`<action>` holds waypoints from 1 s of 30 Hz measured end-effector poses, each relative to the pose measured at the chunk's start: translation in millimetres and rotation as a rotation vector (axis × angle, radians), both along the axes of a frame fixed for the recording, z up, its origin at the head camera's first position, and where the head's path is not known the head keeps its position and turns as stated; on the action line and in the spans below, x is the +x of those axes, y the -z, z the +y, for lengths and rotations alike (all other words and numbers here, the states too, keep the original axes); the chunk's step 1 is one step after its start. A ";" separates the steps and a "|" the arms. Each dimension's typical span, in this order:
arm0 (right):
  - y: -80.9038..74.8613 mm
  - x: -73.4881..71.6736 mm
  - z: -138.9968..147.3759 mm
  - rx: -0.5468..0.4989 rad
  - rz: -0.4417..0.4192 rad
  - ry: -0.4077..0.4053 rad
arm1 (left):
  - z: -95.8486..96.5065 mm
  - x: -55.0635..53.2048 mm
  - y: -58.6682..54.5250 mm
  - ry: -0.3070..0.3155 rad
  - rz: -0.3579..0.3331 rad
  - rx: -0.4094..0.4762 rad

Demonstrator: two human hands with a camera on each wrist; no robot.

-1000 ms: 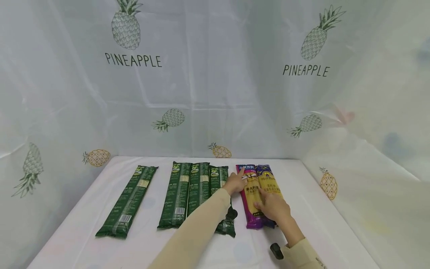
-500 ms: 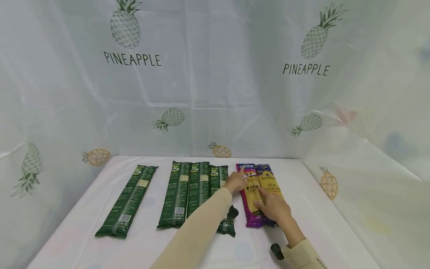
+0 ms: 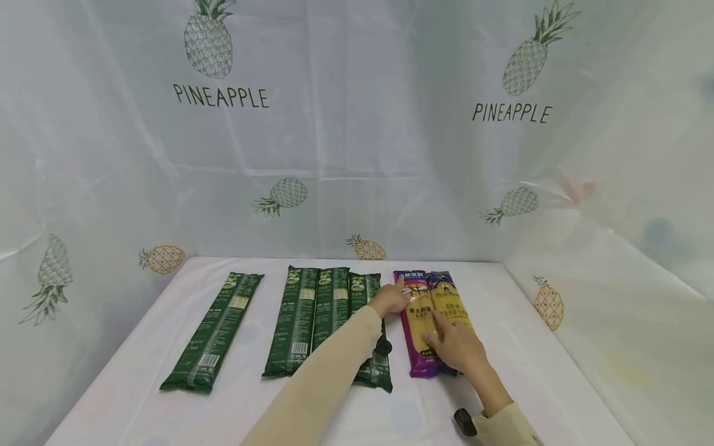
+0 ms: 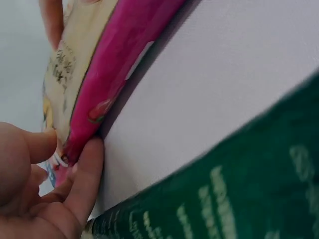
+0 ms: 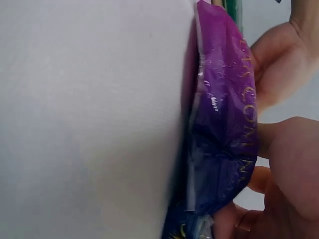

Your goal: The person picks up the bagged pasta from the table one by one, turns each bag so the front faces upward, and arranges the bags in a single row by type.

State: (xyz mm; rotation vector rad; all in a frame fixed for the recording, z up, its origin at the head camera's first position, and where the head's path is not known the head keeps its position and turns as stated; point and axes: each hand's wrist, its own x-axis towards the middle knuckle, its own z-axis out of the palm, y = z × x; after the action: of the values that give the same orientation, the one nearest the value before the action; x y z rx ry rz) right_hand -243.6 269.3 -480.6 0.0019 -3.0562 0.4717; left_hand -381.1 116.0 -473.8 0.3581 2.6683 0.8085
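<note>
A pink-and-purple pasta packet (image 3: pixel 418 319) lies flat toward the table's right side, with a dark blue and yellow pasta packet (image 3: pixel 449 294) right beside it. My left hand (image 3: pixel 388 300) is at the pink packet's upper left edge. In the left wrist view its thumb (image 4: pixel 42 144) lies over the packet's face and a finger (image 4: pixel 89 172) is against its side, pinching the edge. Lower down, my right hand (image 3: pixel 458 344) rests across both packets, thumb and forefinger extended on the pink one. The right wrist view shows the packet's purple end (image 5: pixel 224 94) beside that hand.
Several green spaghetti packets lie leftward: one apart at far left (image 3: pixel 214 334), others side by side in the middle (image 3: pixel 292 322). My left sleeve (image 3: pixel 329 371) crosses over the rightmost green packet (image 3: pixel 365 288). A pineapple-print curtain (image 3: pixel 368 136) stands behind the white table (image 3: pixel 234 409).
Both hands keep nearly the same places on the packets. The left wrist has turned slightly, and the packets have not visibly shifted on the table.
</note>
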 end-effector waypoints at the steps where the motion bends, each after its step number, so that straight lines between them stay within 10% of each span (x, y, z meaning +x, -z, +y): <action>1: -0.8 0.7 0.2 -0.010 -0.004 -0.003 | -2.2 3.3 -2.8 -0.002 -0.005 0.015; 15: -29.1 18.2 0.9 -0.198 -0.055 -0.067 | -30.2 6.2 -9.8 0.090 -0.103 0.171; 23: -42.7 32.2 -13.5 -0.285 0.045 -0.112 | -49.8 23.2 -20.3 0.252 -0.168 0.273; 30: -41.6 40.3 -28.6 -0.445 0.007 -0.110 | -80.5 32.7 -18.9 0.305 0.004 0.253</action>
State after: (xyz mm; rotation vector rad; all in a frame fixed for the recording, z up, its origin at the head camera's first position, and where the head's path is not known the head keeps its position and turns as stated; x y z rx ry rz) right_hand -203.3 240.7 -439.0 0.1538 -2.8817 1.1419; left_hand -348.5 35.4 -454.9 0.8059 2.4320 1.0436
